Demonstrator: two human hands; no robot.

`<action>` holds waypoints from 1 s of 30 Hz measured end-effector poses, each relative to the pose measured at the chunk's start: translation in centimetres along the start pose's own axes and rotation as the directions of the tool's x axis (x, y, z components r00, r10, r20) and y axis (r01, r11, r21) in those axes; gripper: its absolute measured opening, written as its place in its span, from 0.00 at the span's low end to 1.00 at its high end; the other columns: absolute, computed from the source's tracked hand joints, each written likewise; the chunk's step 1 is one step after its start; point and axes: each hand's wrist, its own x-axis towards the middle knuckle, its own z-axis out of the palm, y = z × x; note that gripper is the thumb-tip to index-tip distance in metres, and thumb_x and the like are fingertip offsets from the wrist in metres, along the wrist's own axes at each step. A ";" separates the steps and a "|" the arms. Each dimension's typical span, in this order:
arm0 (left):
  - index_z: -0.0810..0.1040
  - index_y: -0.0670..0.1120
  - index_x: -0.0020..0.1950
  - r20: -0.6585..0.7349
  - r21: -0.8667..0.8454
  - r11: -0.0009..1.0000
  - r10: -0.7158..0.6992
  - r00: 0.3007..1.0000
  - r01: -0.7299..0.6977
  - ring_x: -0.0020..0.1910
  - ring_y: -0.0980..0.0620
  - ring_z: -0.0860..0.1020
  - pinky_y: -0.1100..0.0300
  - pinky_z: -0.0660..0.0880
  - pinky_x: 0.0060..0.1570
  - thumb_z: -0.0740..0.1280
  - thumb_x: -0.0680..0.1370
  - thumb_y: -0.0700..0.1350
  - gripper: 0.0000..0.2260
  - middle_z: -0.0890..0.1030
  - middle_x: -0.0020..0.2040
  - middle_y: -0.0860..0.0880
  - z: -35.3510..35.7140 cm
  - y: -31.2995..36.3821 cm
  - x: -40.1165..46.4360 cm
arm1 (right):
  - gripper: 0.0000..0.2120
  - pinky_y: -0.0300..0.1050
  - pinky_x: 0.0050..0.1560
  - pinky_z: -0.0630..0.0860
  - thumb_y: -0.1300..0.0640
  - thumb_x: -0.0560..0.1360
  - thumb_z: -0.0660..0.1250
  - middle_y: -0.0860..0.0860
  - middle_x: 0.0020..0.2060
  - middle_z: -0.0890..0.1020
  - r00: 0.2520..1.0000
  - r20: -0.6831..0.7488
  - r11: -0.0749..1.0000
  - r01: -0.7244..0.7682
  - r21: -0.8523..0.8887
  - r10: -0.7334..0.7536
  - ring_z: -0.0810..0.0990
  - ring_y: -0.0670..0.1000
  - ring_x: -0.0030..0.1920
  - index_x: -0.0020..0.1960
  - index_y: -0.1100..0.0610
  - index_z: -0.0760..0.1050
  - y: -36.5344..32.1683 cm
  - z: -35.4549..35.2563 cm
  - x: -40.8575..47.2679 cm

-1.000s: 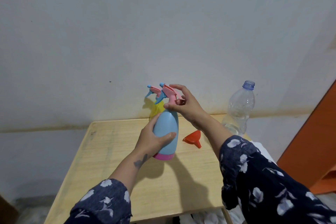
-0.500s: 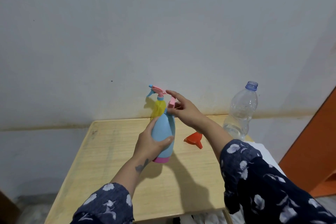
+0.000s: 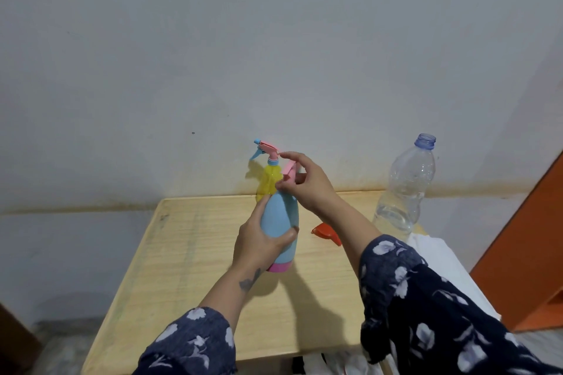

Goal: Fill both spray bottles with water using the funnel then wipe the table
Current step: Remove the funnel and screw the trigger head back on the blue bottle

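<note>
Both hands work at a pale wooden table (image 3: 189,253) against a grey wall (image 3: 274,39): left hand (image 3: 259,242) grips the blue spray bottle (image 3: 278,219), right hand (image 3: 307,183) pinches its pink spray head (image 3: 289,170).

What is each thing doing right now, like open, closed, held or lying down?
Blue spray bottle: upright, held by left hand; right hand grips its pink head.
Yellow spray bottle: upright, sprayer on.
Clear water bottle: uncapped, partly filled.
Red funnel: lying on table.

One view only — a wide-angle camera on the person's head. It looks forward and down, close over the bench (image 3: 189,268), facing the wall (image 3: 274,39).
</note>
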 end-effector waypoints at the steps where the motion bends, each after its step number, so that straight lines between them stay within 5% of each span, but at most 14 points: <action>1: 0.64 0.62 0.69 -0.005 0.017 1.000 -0.001 1.000 0.001 0.50 0.53 0.77 0.51 0.80 0.47 0.74 0.66 0.57 0.34 0.76 0.54 0.56 0.1 0.1 -0.1 | 0.21 0.43 0.42 0.75 0.57 0.68 0.75 0.49 0.41 0.79 0.998 -0.059 0.997 0.013 -0.072 -0.017 0.78 0.49 0.40 0.56 0.42 0.72 0.1 0.2 -0.2; 5: 0.63 0.61 0.70 -0.010 0.024 1.000 -0.011 1.000 0.011 0.50 0.52 0.77 0.52 0.79 0.48 0.75 0.66 0.57 0.35 0.76 0.54 0.55 -0.1 0.2 -0.5 | 0.21 0.39 0.37 0.68 0.49 0.73 0.70 0.44 0.35 0.72 0.996 -0.074 0.984 0.031 -0.173 -0.044 0.72 0.44 0.36 0.63 0.46 0.66 0.3 0.6 -0.7; 9: 0.64 0.66 0.67 -0.001 0.024 1.000 -0.013 1.000 0.013 0.49 0.54 0.77 0.50 0.80 0.47 0.74 0.66 0.57 0.32 0.77 0.53 0.58 -0.8 -0.2 -1.2 | 0.28 0.39 0.44 0.72 0.64 0.75 0.63 0.52 0.48 0.78 0.987 0.121 0.994 -0.106 0.021 0.103 0.78 0.52 0.49 0.69 0.42 0.64 -0.4 -0.1 -0.8; 15: 0.64 0.65 0.67 -0.042 0.056 0.998 -0.036 0.998 0.038 0.48 0.50 0.78 0.49 0.80 0.46 0.73 0.65 0.61 0.33 0.77 0.51 0.56 -0.8 0.1 -2.6 | 0.23 0.37 0.41 0.68 0.53 0.68 0.76 0.41 0.41 0.75 0.979 -0.201 0.990 0.000 -0.141 -0.028 0.72 0.39 0.38 0.60 0.47 0.75 -0.5 1.8 -2.3; 18: 0.65 0.67 0.63 -0.026 0.014 0.999 -0.043 0.999 0.044 0.47 0.51 0.79 0.48 0.80 0.45 0.73 0.65 0.62 0.30 0.78 0.50 0.57 -1.3 -0.2 -3.0 | 0.21 0.41 0.42 0.70 0.49 0.74 0.69 0.46 0.40 0.74 0.994 -0.097 0.987 0.024 -0.156 -0.040 0.72 0.43 0.38 0.67 0.45 0.71 -0.7 2.4 -3.2; 24: 0.63 0.66 0.68 -0.015 0.009 0.998 -0.058 0.998 0.058 0.49 0.51 0.78 0.48 0.81 0.45 0.74 0.66 0.62 0.33 0.78 0.53 0.56 -1.7 -0.8 -4.6 | 0.29 0.46 0.52 0.74 0.57 0.78 0.62 0.52 0.57 0.77 0.997 -0.034 0.972 -0.071 -0.226 0.065 0.76 0.52 0.55 0.75 0.43 0.59 -1.3 2.6 -4.6; 26: 0.63 0.66 0.67 -0.015 -0.001 0.998 -0.064 0.998 0.064 0.48 0.50 0.78 0.48 0.81 0.44 0.73 0.67 0.62 0.32 0.78 0.53 0.56 -1.3 -0.8 -5.3 | 0.30 0.49 0.60 0.74 0.59 0.76 0.65 0.51 0.60 0.76 0.996 -0.061 0.985 -0.068 -0.156 0.059 0.76 0.52 0.59 0.75 0.44 0.60 -1.0 3.2 -5.4; 30: 0.61 0.69 0.65 -0.070 0.075 0.994 -0.080 0.994 0.085 0.47 0.49 0.79 0.50 0.79 0.42 0.71 0.68 0.61 0.30 0.79 0.51 0.57 -0.4 -0.5 -7.1 | 0.28 0.45 0.52 0.75 0.61 0.73 0.69 0.51 0.52 0.80 0.979 -0.183 0.990 -0.105 -0.094 0.086 0.79 0.52 0.53 0.70 0.44 0.68 -0.4 3.7 -6.7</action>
